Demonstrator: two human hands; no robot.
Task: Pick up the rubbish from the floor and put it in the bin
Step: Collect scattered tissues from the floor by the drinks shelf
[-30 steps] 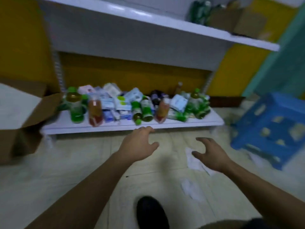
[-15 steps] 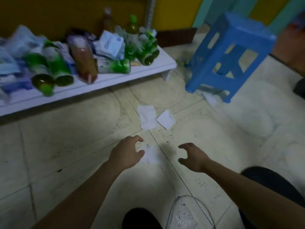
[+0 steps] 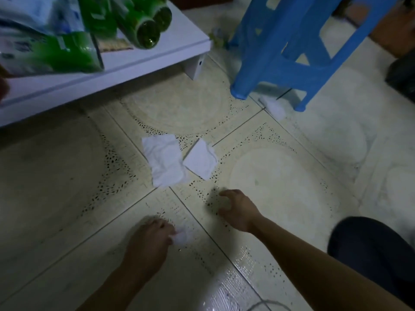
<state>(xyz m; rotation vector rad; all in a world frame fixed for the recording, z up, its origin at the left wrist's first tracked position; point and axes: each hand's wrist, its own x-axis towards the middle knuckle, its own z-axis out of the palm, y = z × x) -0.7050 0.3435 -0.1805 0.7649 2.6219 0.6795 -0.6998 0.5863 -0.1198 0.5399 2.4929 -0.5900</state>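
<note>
On the tiled floor lie two flat white tissues side by side: a larger tissue (image 3: 165,162) and a smaller tissue (image 3: 200,162). A crumpled white tissue (image 3: 183,236) lies nearer me, and the fingertips of my left hand (image 3: 148,243) are closed on its left edge. My right hand (image 3: 239,209) hovers just above the floor to the right, fingers curled and apart, holding nothing. Another white scrap (image 3: 272,107) lies by the stool's legs. No bin is fully in view.
A low white shelf (image 3: 125,61) at upper left carries green bottles (image 3: 143,30) and packets. A blue plastic stool (image 3: 292,52) stands at upper right. My dark-clad knee (image 3: 372,254) is at lower right. A curved wire-like rim (image 3: 267,305) shows at the bottom edge.
The view has tilted down and closer to the floor. My left hand has dropped onto the crumpled tissue and pinched it. My right hand stays open beside it.
</note>
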